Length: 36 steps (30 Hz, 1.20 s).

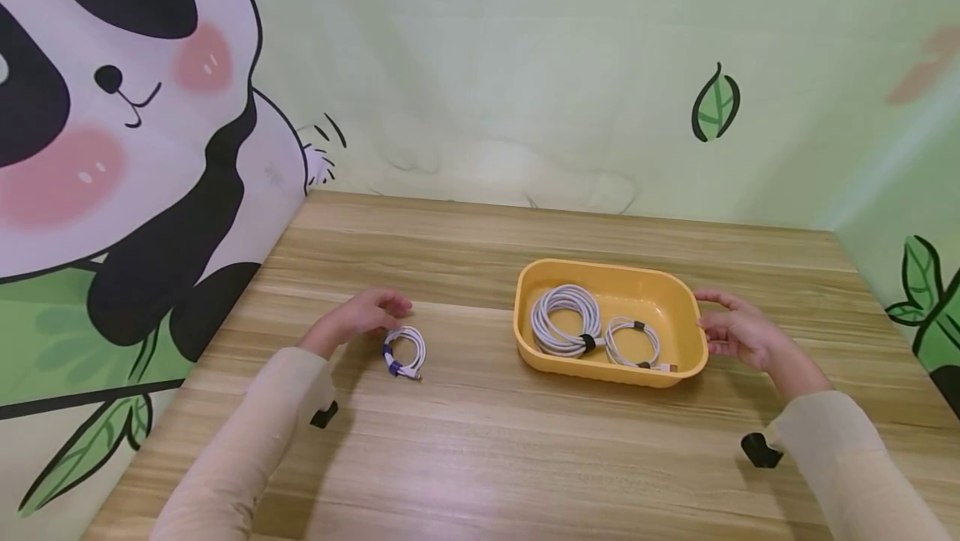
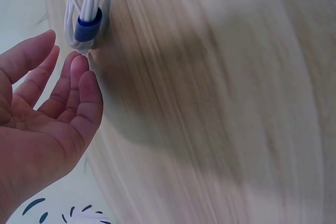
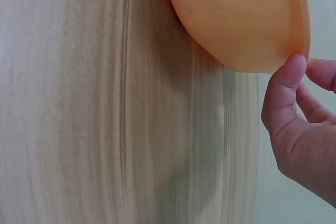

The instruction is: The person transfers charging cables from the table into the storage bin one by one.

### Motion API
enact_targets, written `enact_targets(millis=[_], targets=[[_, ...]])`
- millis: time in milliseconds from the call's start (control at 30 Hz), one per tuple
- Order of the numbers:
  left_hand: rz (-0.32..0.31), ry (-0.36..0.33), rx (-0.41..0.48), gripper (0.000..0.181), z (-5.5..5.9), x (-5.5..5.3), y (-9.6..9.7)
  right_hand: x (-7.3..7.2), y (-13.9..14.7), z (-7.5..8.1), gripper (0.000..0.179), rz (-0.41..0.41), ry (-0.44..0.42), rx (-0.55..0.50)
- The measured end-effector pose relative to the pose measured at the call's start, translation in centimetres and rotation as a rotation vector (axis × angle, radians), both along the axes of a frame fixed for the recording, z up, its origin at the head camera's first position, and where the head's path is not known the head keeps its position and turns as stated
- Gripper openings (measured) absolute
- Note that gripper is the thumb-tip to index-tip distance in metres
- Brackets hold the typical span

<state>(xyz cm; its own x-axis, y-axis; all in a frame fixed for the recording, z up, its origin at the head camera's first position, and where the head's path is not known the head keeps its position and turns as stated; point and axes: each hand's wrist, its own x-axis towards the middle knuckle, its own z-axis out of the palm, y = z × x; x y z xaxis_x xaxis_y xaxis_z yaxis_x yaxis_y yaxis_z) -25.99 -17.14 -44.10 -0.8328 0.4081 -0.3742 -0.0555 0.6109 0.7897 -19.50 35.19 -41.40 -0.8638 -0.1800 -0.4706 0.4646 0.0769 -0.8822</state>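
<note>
In the head view a small coiled white cable (image 1: 421, 348) with blue straps lies on the table. My left hand (image 1: 369, 313) is just beside its far edge, fingers loosely bent. The left wrist view puts its fingertips (image 2: 80, 66) close to the coil (image 2: 90, 3); whether they touch is unclear. To the right stands a yellow bin (image 1: 577, 372) holding a thick grey-white cable coil (image 1: 546, 331) and a thinner white cable coil (image 1: 652, 341), both with black ties. My right hand (image 1: 742, 333) touches the bin's right end; in the right wrist view, its thumb (image 3: 287, 80) meets the rim.
The wood-grain table (image 1: 450, 449) runs back to a pale green wall (image 1: 450, 91) with painted leaves. A large painted panda (image 1: 127, 141) covers the left wall. A black piece hangs below each sleeve cuff.
</note>
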Motion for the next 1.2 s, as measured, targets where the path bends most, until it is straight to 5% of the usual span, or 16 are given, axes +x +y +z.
enact_targets(millis=[833, 1200], targets=[[0.012, 0.000, 0.002, 0.045, -1.0, 0.2, -1.0, -0.2, 0.1, -0.3, 0.043, 0.002, 0.013, 0.008], [0.067, -0.015, -0.002, 0.046, -0.9, 0.9, -0.8, -0.1, 0.0, -0.2, 0.044, 0.002, 0.012, 0.005]])
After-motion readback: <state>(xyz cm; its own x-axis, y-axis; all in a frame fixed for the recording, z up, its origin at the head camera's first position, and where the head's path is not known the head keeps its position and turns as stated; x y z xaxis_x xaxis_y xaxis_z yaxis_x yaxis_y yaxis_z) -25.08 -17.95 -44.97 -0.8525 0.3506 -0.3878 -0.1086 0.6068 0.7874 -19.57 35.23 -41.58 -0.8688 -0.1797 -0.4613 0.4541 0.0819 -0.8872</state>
